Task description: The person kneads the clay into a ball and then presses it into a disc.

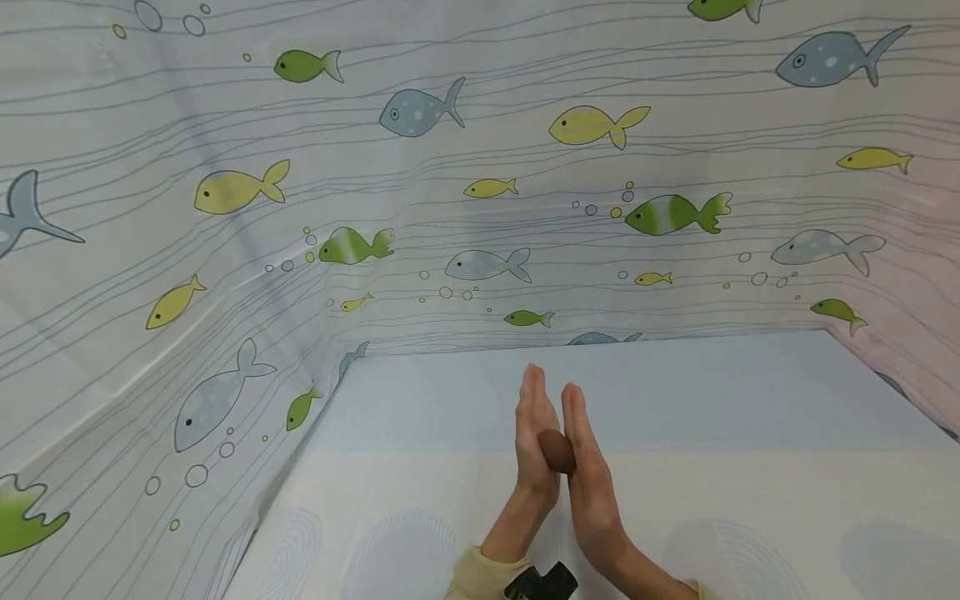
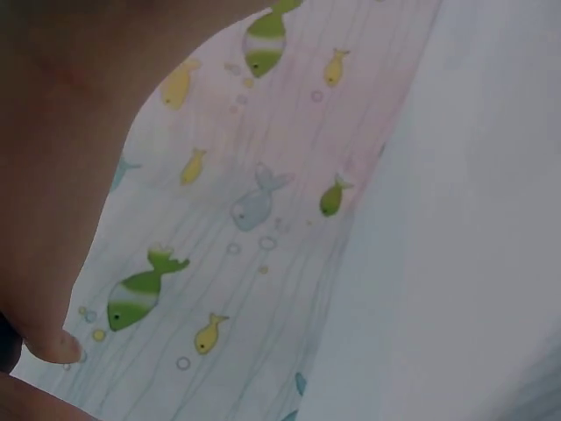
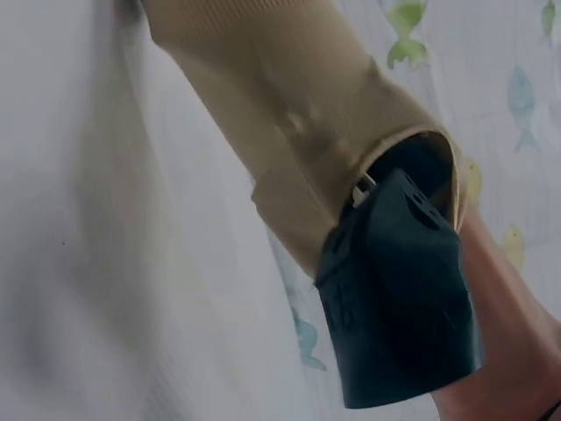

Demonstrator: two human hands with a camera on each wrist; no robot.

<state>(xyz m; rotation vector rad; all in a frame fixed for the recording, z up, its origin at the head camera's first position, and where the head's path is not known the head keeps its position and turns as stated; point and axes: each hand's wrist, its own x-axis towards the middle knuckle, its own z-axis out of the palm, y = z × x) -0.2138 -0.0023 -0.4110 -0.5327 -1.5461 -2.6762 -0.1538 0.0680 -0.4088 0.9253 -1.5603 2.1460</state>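
A smooth, rounded brown lump point(image 1: 557, 452), like a ball of clay, sits between two facing palms in the head view. My left hand point(image 1: 534, 437) presses it from the left, fingers straight and pointing up and away. From the other side my right hand point(image 1: 592, 475) presses with straight fingers too. A gap shows between the two sets of fingertips. Both hands are held up over the table. Neither wrist view shows the lump; the left wrist view has dark, close-up skin point(image 2: 53, 193) at its left side.
The white and pale blue table point(image 1: 420, 400) spreads below the hands. Behind and beside it hangs a fish-print curtain point(image 1: 480, 225). A dark wrist device point(image 3: 399, 298) sits at the cuff of a beige sleeve point(image 3: 280, 114).
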